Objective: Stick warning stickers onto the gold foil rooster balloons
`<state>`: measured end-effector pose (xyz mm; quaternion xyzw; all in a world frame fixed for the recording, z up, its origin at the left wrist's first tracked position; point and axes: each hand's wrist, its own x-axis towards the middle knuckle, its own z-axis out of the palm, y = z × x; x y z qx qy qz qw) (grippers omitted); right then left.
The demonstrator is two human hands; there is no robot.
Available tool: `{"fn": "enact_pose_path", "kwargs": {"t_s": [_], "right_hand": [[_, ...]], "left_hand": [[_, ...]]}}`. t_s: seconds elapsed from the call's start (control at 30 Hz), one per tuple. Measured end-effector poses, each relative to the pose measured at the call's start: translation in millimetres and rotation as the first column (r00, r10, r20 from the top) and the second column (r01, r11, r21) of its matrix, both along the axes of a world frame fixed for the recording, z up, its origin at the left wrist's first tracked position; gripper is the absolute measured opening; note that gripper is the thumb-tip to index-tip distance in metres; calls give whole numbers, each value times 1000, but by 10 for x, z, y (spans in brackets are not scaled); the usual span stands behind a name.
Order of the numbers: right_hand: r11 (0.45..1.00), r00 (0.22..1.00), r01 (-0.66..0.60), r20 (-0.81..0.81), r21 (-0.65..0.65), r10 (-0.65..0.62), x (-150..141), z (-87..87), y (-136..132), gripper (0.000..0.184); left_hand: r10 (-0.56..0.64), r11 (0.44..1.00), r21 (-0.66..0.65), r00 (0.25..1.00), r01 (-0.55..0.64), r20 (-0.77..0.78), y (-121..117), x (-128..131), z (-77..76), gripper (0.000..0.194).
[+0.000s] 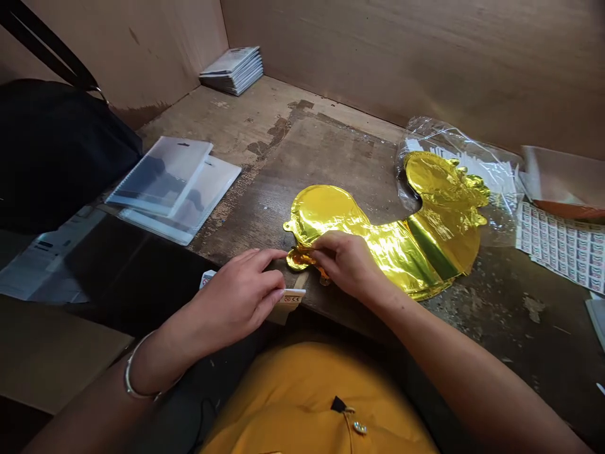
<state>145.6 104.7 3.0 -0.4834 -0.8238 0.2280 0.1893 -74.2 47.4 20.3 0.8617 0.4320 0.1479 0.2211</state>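
A flat gold foil balloon (387, 243) in a curved shape lies on the worn wooden table. My right hand (352, 261) is closed on its near left edge, thumb and fingers pinching the foil beside a small rounded lobe. My left hand (246, 287) is closed around a folded strip of printed labels (293, 296), its CE mark showing below the thumb. The left index fingertip reaches to the lobe's edge; whether it presses on the foil I cannot tell. Most of the label strip is hidden under my palm.
Clear plastic packets (174, 183) lie at the left, beside a black bag (57, 151). A stack of packets (234, 69) sits in the back corner. Right of the balloon are a clear bag of white sticks (477, 167) and label sheets (560, 246). Wooden walls close the back.
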Motion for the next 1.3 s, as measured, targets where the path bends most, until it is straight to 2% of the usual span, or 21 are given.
{"fn": "enact_pose_path", "kwargs": {"t_s": [0.07,0.13,0.23,0.33,0.43,0.5,0.57,0.63,0.67,0.7,0.77,0.8,0.83,0.87,0.93,0.97,1.0,1.1,1.17,1.23,1.3], "right_hand": [[989,992,87,-77,-123,-97,11,1,35,8],[967,979,127,-127,-223,-158,24,-7,68,16],[944,977,73,-168,-321,-132,36,-2,133,25],[920,981,12,-176,-393,-87,36,38,218,26],[865,961,56,-209,-499,-183,68,112,275,26],[876,918,183,-242,-447,-315,121,175,253,27],[919,900,302,-242,-253,-363,179,232,149,30],[962,952,272,-141,-24,-273,211,261,-32,46],[977,978,204,-52,62,-201,214,261,-138,55],[985,990,129,39,116,-134,212,255,-240,57],[986,986,50,147,162,-74,212,231,-391,32],[985,983,65,158,162,-91,227,220,-421,18],[984,982,108,141,141,-128,263,212,-409,12],[982,980,166,98,96,-175,326,208,-356,15],[947,947,320,-15,-36,-321,557,216,-137,14],[914,914,392,-72,-101,-400,727,229,11,13],[853,849,507,-95,-129,-519,928,248,168,14],[704,701,710,-85,-12,-708,1602,317,578,23],[630,634,773,-68,70,-770,1991,349,732,25],[613,624,777,-44,140,-780,2260,368,783,29],[668,686,715,-22,206,-727,2385,388,757,33]], "left_hand": [[-22,999,-24,1000,22,14,12,-8,52,20],[-60,998,-29,998,60,21,44,-4,100,18],[-137,991,-10,991,137,0,137,52,138,18],[-262,965,-25,965,261,-32,260,157,112,18],[-328,944,-57,943,326,-49,355,244,52,17],[-317,948,-55,947,314,-54,386,272,25,18],[-300,953,-50,951,297,-69,396,285,19,19],[-297,955,-46,950,294,-95,399,294,27,18],[-298,955,-45,948,294,-112,400,299,33,19],[-299,954,-46,945,296,-130,401,304,38,20],[-303,953,-46,941,299,-151,401,311,45,22],[-309,951,-48,939,305,-149,397,311,45,23],[-314,950,-50,939,310,-140,391,308,43,23],[-320,947,-53,939,316,-124,384,302,37,22],[-320,947,-57,942,315,-102,375,284,14,23],[-323,946,-71,941,317,-98,376,274,-3,24],[-320,946,-80,943,313,-94,381,266,-22,25],[-330,943,-89,938,322,-105,400,256,-61,24],[-336,941,-92,935,327,-115,405,262,-67,24],[-335,941,-94,935,326,-113,406,273,-69,24],[-329,942,-92,940,321,-90,411,282,-74,23]]}}
